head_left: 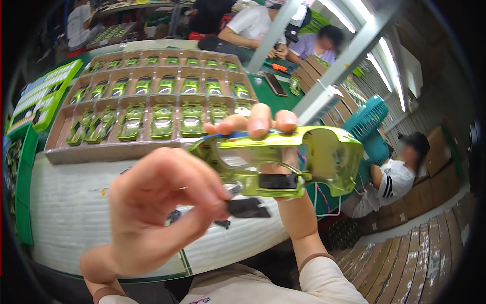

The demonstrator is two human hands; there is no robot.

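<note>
In my right hand (260,124) is a translucent lime-green toy car body shell (336,159), its fingers curled over the upper edge and the palm behind it. The shell is tilted on its side and its open frames show through. A dark rectangular piece (278,181) sits in one of its lower openings. My left hand (162,192) pinches a small flat black piece (249,208) between thumb and forefinger, just below the shell and apart from it. Small dark parts (221,223) lie on the table behind my left hand, partly hidden.
A divided cardboard tray (114,151) of green car shells spans the far side of the white-covered table (71,202). Left stand a green bin (24,202) and a bright green rack (43,96). A phone (275,84), a teal fan (367,119) and a slanting metal post (334,76) are right. Several people sit beyond.
</note>
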